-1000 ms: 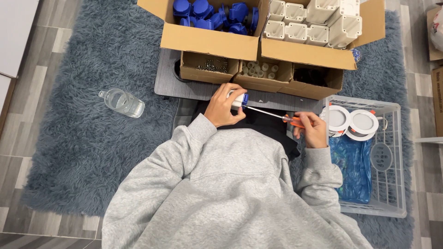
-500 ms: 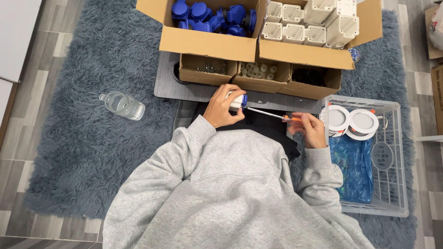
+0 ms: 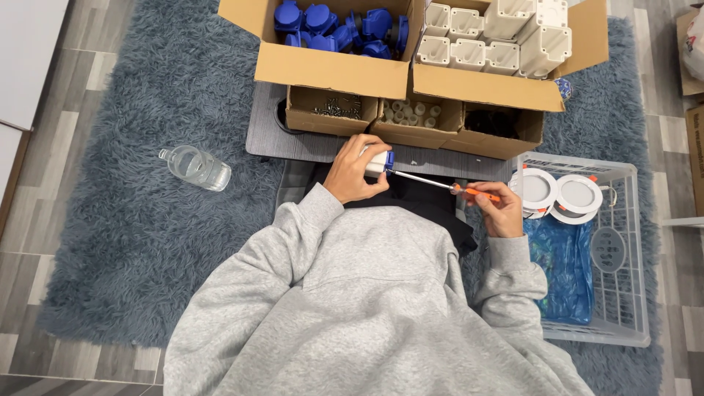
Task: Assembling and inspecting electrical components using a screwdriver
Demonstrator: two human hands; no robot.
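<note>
Orange screwdriver (image 3: 447,187) in right grip (image 3: 499,213)

Very little differs from the earlier views: the right hand (image 3: 504,211) has tipped the orange-handled screwdriver with the thin metal shaft (image 3: 447,186) a little, so the shaft now slopes slightly more steeply down from the small white and blue plastic part (image 3: 379,161) towards the handle. The left hand (image 3: 353,170) has turned that part a touch, showing more of its blue end. The whole view has also shifted slightly downward.
</note>
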